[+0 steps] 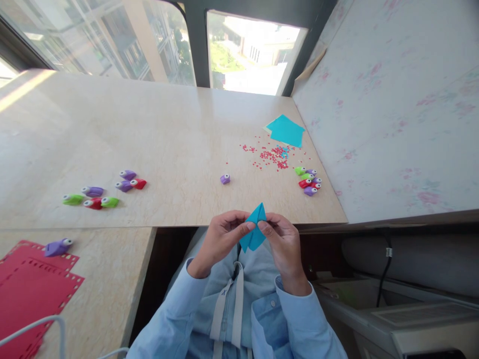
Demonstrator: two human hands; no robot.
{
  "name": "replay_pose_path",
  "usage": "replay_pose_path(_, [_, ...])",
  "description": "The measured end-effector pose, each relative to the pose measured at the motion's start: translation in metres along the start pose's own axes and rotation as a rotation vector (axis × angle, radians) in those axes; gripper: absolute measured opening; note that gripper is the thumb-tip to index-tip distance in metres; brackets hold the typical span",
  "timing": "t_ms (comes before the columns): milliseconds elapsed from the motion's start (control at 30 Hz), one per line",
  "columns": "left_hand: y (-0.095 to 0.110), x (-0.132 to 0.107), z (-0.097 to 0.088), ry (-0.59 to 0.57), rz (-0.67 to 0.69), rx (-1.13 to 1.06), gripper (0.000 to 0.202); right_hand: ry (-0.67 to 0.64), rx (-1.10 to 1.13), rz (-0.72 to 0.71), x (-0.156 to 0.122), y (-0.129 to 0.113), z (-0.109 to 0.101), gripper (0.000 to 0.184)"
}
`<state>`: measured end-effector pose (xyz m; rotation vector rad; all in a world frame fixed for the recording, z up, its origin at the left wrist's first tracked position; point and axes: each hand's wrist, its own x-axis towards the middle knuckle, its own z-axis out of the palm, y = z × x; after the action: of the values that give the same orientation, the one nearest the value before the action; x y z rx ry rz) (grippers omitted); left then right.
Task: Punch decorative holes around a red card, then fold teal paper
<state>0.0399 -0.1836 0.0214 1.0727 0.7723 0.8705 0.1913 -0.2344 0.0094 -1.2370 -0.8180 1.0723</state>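
Note:
A folded piece of blue paper point(256, 230) is held between my two hands, just off the front edge of the ledge above my lap. My left hand point(229, 235) pinches its left side, thumb on top. On the right side, my right hand point(283, 238) pinches it the same way, thumb near the centre crease. The paper has a pointed top and two points below. Beyond it on the ledge sits a small purple hole punch point(225, 179) with an eye-like top. Fingers behind the paper are partly hidden.
Several coloured punches point(307, 181) cluster at right, others point(93, 191) at left. Red confetti point(275, 155) and blue sheets point(287, 130) lie near the wall. Punched red paper point(33, 294) with a purple punch point(58, 247) and a white cable point(33, 325) occupy the lower left.

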Motion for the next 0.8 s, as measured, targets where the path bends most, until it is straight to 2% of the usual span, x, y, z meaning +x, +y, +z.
replay_pose_path(167, [0.002,0.002,-0.006,-0.036,-0.069,-0.019,0.028,-0.062,0.101,0.144,0.002,0.001,-0.002,0.022])
replay_pose_path(333, [0.005,0.003,-0.010,-0.060,-0.088,-0.061,0.027,-0.162,0.195,0.208,0.003,0.000,-0.004,0.024])
replay_pose_path(567, [0.008,0.002,-0.006,-0.063,-0.053,0.021,0.027,-0.149,0.145,0.167,0.005,0.001,-0.004,0.021])
replay_pose_path(800, [-0.003,0.002,-0.001,0.003,-0.057,-0.035,0.029,-0.074,0.002,0.113,0.003,-0.003,-0.001,0.021])
